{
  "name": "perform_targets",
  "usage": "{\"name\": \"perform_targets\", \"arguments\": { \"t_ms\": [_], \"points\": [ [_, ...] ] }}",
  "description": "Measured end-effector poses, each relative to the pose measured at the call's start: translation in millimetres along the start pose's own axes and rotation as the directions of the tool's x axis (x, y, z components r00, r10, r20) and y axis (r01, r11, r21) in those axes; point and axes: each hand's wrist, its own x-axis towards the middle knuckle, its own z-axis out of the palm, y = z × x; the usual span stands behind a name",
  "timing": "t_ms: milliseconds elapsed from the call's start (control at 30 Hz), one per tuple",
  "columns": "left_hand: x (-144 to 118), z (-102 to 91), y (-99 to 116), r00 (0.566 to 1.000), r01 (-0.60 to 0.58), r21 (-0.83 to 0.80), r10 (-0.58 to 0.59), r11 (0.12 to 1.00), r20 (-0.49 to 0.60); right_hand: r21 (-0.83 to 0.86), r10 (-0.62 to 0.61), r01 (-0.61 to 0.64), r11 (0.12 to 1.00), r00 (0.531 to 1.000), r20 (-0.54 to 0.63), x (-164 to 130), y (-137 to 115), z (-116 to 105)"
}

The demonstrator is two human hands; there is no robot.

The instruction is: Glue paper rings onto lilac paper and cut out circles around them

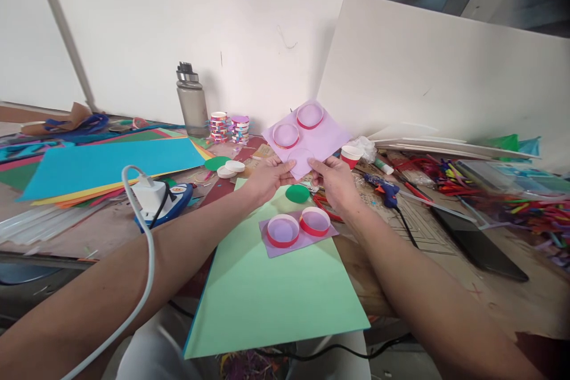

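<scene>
I hold a lilac sheet of paper (312,136) up off the desk with both hands, tilted away from me. My left hand (267,179) pinches its near corner from the left, thumb on top, and my right hand (333,181) pinches the same corner from the right, so both hands are closed on the paper and nearly touching each other. Two red rings (298,126) sit on the sheet, one beyond the other, and a faint circle shows near my thumbs. Below my hands a large green sheet (271,303) lies on the desk (490,297), and on it rests a smaller lilac piece (297,236) carrying two more red rings side by side. A green disc (297,193) lies just under my hands. A blue glue gun (386,190) is near my right hand, and a grey bottle (191,102) stands at the back by the white board.
</scene>
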Motion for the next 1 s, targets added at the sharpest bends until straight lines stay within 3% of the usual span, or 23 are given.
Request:
{"name": "perform_targets", "arguments": {
  "t_ms": [367, 500, 733, 900, 1000],
  "points": [
    [0.2, 3.8, 2.2, 0.999, 0.037, -0.085, -0.038, 0.996, -0.001, 0.019, -0.019, 0.019, 1.0, 0.999, -0.027, -2.8, -0.9, 2.2],
    [-0.8, 8.5, 0.8, 1.0, 0.019, -0.192, -0.018, 0.981, 0.01, 0.042, -0.019, 0.02, 0.999, 0.999, -0.039, -2.9, 0.5, 4.0],
    [1.4, 10.5, -2.6, 0.999, -0.042, -0.175, 0.044, 0.984, 0.004, 0.024, -0.047, 0.048, 0.999, 0.997, -0.062, -4.4, 7.0, 11.4],
    [1.7, 8.6, 3.4, 0.997, -0.016, -0.162, 0.004, 0.987, -0.071, -0.173, -0.068, 0.076, 0.982, 0.996, 0.05, -3.9, 0.9, 4.9],
    [4.5, 2.1, 7.9, 0.986, -0.009, -0.187, -0.022, 0.982, -0.162, -0.491, -0.166, 0.231, 0.84, 0.971, 0.173, -0.4, -10.3, -11.2]
  ]
}}
